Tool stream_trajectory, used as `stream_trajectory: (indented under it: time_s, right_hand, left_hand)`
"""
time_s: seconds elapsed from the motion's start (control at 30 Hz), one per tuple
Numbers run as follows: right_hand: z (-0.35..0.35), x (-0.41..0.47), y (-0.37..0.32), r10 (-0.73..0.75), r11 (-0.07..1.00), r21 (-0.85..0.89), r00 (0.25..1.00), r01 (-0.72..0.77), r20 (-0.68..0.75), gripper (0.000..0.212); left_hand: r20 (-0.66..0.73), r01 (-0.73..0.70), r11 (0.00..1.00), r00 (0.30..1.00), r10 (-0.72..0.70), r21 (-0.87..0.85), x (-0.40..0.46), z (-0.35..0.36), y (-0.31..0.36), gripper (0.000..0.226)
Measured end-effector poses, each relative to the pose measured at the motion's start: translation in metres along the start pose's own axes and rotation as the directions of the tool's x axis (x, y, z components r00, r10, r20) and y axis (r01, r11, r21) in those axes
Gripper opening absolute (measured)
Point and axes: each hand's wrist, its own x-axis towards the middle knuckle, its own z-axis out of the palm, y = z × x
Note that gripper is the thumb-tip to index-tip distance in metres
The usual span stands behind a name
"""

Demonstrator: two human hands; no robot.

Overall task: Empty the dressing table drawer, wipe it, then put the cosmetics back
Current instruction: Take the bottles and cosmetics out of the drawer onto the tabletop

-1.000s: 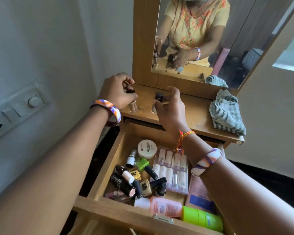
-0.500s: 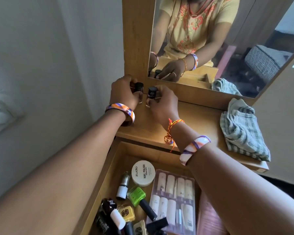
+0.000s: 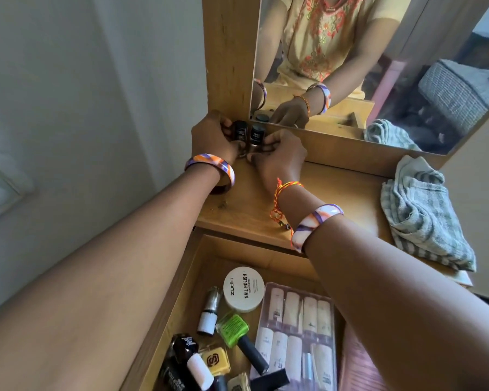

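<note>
Two small dark-capped bottles stand side by side at the back left corner of the wooden table top (image 3: 333, 193), against the mirror frame. My left hand (image 3: 213, 138) grips the left bottle (image 3: 240, 131). My right hand (image 3: 280, 160) holds the right bottle (image 3: 257, 134) low on its body. Below, the open drawer (image 3: 181, 292) holds a white round nail polish remover tub (image 3: 244, 288), a green nail polish bottle (image 3: 233, 328), a clear pack of small white bottles (image 3: 297, 334) and several other cosmetics.
A striped grey cloth (image 3: 424, 213) lies crumpled on the right of the table top. The mirror (image 3: 378, 52) rises behind the top. A white wall with a switch plate (image 3: 0, 182) stands close on the left.
Both hands carried the two bottles further back to the corner by the mirror frame and lowered them onto the top. The view moved closer to the table.
</note>
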Motion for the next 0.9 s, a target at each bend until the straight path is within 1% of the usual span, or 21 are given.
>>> stream_trajectory:
  time_s: [0.07, 0.13, 0.23, 0.3, 0.4, 0.43, 0.47, 0.5, 0.53, 0.57, 0.6, 0.63, 0.67, 0.7, 0.73, 0.77, 0.8, 0.87, 0.9]
  right_hand:
    - [-0.003, -0.001, -0.001, 0.007, 1.0, -0.004, 1.0, -0.007, 0.013, 0.033]
    - [-0.009, -0.007, -0.002, 0.019, 1.0, -0.012, 1.0, -0.018, 0.021, 0.035]
    - [-0.023, -0.023, -0.004, 0.016, 1.0, 0.021, 1.0, -0.016, -0.011, 0.026]
    - [-0.031, -0.041, -0.004, -0.037, 0.999, 0.022, 0.999, 0.037, -0.039, 0.02]
    - [-0.044, -0.079, 0.002, -0.175, 0.985, 0.006, 0.985, 0.175, -0.005, 0.025]
    - [-0.048, -0.094, 0.007, -0.223, 0.975, -0.002, 0.975, 0.223, 0.027, 0.024]
    - [-0.053, -0.11, 0.013, -0.262, 0.965, -0.005, 0.963, 0.263, 0.06, 0.021]
    - [-0.057, -0.125, 0.022, -0.29, 0.957, -0.004, 0.952, 0.291, 0.096, 0.019]
    - [-0.061, -0.139, 0.031, -0.308, 0.95, -0.009, 0.941, 0.312, 0.141, 0.017]
    - [-0.064, -0.15, 0.04, -0.314, 0.944, -0.036, 0.927, 0.328, 0.203, 0.014]
    - [-0.065, -0.158, 0.05, -0.296, 0.936, -0.099, 0.91, 0.336, 0.289, 0.01]
    - [-0.065, -0.161, 0.059, -0.249, 0.918, -0.2, 0.889, 0.343, 0.383, 0.012]
    - [-0.064, -0.163, 0.068, -0.176, 0.882, -0.318, 0.869, 0.347, 0.462, 0.022]
    - [-0.06, -0.162, 0.077, -0.102, 0.836, -0.419, 0.852, 0.354, 0.514, 0.035]
    - [-0.057, -0.161, 0.084, -0.051, 0.797, -0.483, 0.837, 0.363, 0.544, 0.043]
    - [-0.055, -0.16, 0.089, -0.023, 0.773, -0.516, 0.83, 0.369, 0.558, 0.045]
    - [-0.052, -0.16, 0.091, -0.011, 0.769, -0.525, 0.828, 0.365, 0.56, 0.044]
    - [-0.047, -0.158, 0.093, 0.012, 0.792, -0.511, 0.829, 0.333, 0.559, 0.04]
    - [-0.045, -0.157, 0.094, 0.018, 0.806, -0.497, 0.826, 0.322, 0.564, 0.041]
  left_hand:
    - [0.004, -0.001, 1.0, 1.0, 0.001, 0.018, -0.004, -0.003, 0.001, 0.039]
    - [-0.028, -0.013, 0.999, 1.0, 0.014, 0.032, -0.012, -0.007, 0.003, 0.033]
    - [-0.11, -0.092, 0.995, 0.989, 0.095, 0.037, -0.037, -0.015, 0.008, 0.027]
    - [-0.144, -0.208, 0.978, 0.968, 0.208, 0.018, -0.061, -0.02, 0.008, 0.023]
    - [-0.131, -0.396, 0.918, 0.911, 0.391, -0.011, -0.105, -0.027, 0.007, 0.011]
    - [-0.114, -0.422, 0.906, 0.901, 0.418, -0.02, -0.119, -0.03, 0.005, 0.008]
    - [-0.087, -0.416, 0.909, 0.907, 0.412, -0.033, -0.13, -0.032, 0.002, 0.008]
    - [-0.036, -0.36, 0.932, 0.933, 0.359, -0.049, -0.139, -0.033, -0.003, 0.012]
    - [0.045, -0.264, 0.962, 0.963, 0.267, -0.075, -0.145, -0.034, -0.009, 0.019]
    - [0.171, -0.135, 0.987, 0.974, 0.149, -0.09, -0.149, -0.035, -0.014, 0.025]
    - [0.309, -0.01, 0.998, 0.951, 0.026, -0.054, -0.152, -0.035, -0.018, 0.027]
    - [0.432, 0.037, 0.996, 0.899, -0.071, 0.086, -0.154, -0.034, -0.024, 0.021]
    - [0.519, -0.001, 0.962, 0.842, -0.146, 0.273, -0.155, -0.033, -0.027, 0.009]
    - [0.564, -0.08, 0.899, 0.802, -0.198, 0.43, -0.157, -0.033, -0.03, 0.012]
    - [0.596, -0.166, 0.827, 0.769, -0.232, 0.536, -0.158, -0.031, -0.035, 0.025]
    - [0.624, -0.216, 0.785, 0.738, -0.258, 0.58, -0.158, -0.029, -0.038, 0.035]
    - [0.642, -0.239, 0.77, 0.717, -0.271, 0.592, -0.159, -0.027, -0.042, 0.04]
    - [0.673, -0.261, 0.771, 0.686, -0.276, 0.582, -0.161, -0.022, -0.047, 0.039]
    - [0.677, -0.251, 0.783, 0.683, -0.273, 0.569, -0.161, -0.02, -0.049, 0.037]
